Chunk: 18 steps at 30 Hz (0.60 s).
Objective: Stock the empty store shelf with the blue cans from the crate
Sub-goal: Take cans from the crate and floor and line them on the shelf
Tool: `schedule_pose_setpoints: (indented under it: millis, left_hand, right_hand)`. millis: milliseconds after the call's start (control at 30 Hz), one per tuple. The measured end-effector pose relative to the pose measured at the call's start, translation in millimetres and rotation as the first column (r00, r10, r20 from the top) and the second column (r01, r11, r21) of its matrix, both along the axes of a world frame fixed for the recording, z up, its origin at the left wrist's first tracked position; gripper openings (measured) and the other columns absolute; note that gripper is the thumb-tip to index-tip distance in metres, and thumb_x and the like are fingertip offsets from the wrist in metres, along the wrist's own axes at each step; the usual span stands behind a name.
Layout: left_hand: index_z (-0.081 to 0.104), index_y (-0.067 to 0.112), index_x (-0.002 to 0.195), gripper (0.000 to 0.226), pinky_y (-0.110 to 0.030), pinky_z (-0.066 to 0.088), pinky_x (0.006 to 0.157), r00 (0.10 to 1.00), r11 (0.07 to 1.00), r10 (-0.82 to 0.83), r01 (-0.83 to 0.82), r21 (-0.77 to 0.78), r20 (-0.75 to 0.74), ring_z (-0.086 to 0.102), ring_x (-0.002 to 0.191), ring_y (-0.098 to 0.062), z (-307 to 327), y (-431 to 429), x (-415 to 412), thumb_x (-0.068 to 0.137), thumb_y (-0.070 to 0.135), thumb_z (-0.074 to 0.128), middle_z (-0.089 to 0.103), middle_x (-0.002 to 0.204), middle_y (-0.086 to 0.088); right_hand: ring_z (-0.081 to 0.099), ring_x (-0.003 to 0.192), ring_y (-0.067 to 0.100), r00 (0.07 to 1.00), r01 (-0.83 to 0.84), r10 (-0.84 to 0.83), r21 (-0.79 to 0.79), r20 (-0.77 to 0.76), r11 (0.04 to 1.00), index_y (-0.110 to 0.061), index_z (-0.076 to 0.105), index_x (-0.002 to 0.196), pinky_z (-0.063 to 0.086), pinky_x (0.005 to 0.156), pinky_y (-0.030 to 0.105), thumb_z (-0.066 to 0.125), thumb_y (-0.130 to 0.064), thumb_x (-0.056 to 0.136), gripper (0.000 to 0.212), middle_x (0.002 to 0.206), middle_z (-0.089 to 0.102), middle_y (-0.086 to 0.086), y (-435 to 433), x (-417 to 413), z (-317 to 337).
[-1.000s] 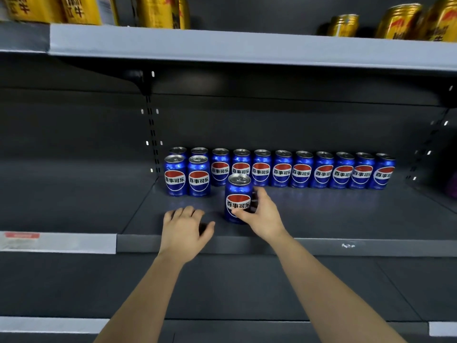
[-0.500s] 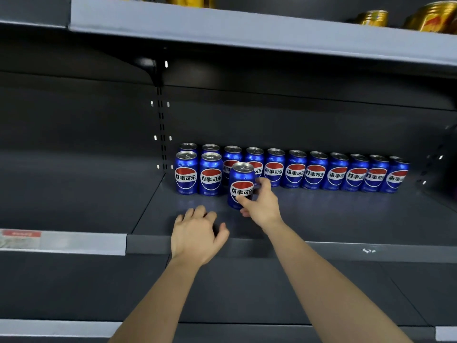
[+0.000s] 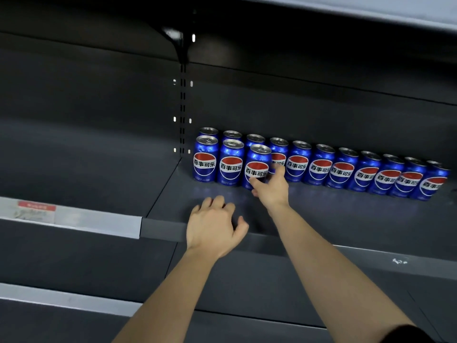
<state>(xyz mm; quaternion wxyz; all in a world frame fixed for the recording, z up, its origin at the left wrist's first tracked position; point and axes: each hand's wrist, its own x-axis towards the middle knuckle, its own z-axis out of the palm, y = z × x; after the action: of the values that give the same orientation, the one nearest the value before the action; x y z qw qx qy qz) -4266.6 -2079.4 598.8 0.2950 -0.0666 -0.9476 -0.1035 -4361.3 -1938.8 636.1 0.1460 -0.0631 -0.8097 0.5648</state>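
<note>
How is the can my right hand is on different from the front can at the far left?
The right hand grips the third front can low down, thumb covering part of its label; the far-left front can is untouched, label fully showing. The third front can ends the front row, bare shelf to its right; the far-left front can starts it. Both stand upright, blue, with the same logo.

Front can point(image 3: 257, 167): blue, logo facing out, upright, third in the front row, gripped low by the right hand point(image 3: 272, 190).
Front pair point(image 3: 205, 160): upright, just left of it.
Back row point(image 3: 321, 167): upright cans side by side along the rear.
Shelf point(image 3: 346, 219): dark grey.
</note>
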Motion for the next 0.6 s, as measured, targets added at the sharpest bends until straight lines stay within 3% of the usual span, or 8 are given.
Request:
schedule_pose_setpoints:
  millis: [100, 400, 533, 600]
  left_hand:
    - [0.07, 0.021, 0.084, 0.048, -0.033, 0.043, 0.066, 1.0, 1.0, -0.001, 0.001, 0.007, 0.0, 0.055, 0.081, -0.021, -1, 0, 0, 0.077, 0.052, 0.033, 0.059, 0.084, 0.002]
    - [0.071, 0.02, 0.077, 0.045, -0.031, 0.043, 0.061, 1.0, 1.0, -0.018, 0.019, 0.024, -0.025, 0.056, 0.077, -0.02, -4, 0, -2, 0.077, 0.049, 0.037, 0.059, 0.08, 0.002]
    - [0.071, 0.02, 0.075, 0.044, -0.031, 0.041, 0.062, 0.999, 0.999, -0.027, 0.027, 0.023, -0.02, 0.055, 0.077, -0.02, -5, -3, -3, 0.08, 0.046, 0.035, 0.059, 0.079, 0.003]
    - [0.071, 0.018, 0.076, 0.046, -0.032, 0.041, 0.063, 0.999, 0.999, -0.033, 0.033, 0.011, -0.013, 0.055, 0.077, -0.021, -4, -3, -1, 0.082, 0.046, 0.035, 0.06, 0.079, 0.002]
  right_hand:
    - [0.067, 0.102, 0.026, 1.0, 0.02, -0.02, 0.041, 0.005, 0.999, -0.023, 0.036, 0.136, 0.057, 0.088, 0.043, 0.072, -0.01, 0.081, 0.067, 0.122, 0.062, 0.006, -3, -6, -3]
    - [0.065, 0.107, 0.027, 1.0, 0.007, -0.009, 0.049, 0.03, 0.999, -0.019, 0.035, 0.14, 0.056, 0.09, 0.046, 0.069, -0.01, 0.081, 0.069, 0.126, 0.06, 0.006, -1, -4, -4]
    - [0.063, 0.109, 0.025, 0.999, -0.033, 0.029, 0.077, 0.044, 0.997, -0.01, 0.037, 0.141, 0.052, 0.096, 0.042, 0.066, -0.008, 0.084, 0.064, 0.116, 0.06, 0.001, 3, 15, -2]
    - [0.06, 0.114, 0.023, 0.998, -0.048, 0.042, 0.133, 0.048, 0.99, -0.01, 0.039, 0.14, 0.048, 0.097, 0.032, 0.064, -0.008, 0.086, 0.06, 0.125, 0.059, 0.006, 9, 30, 2]
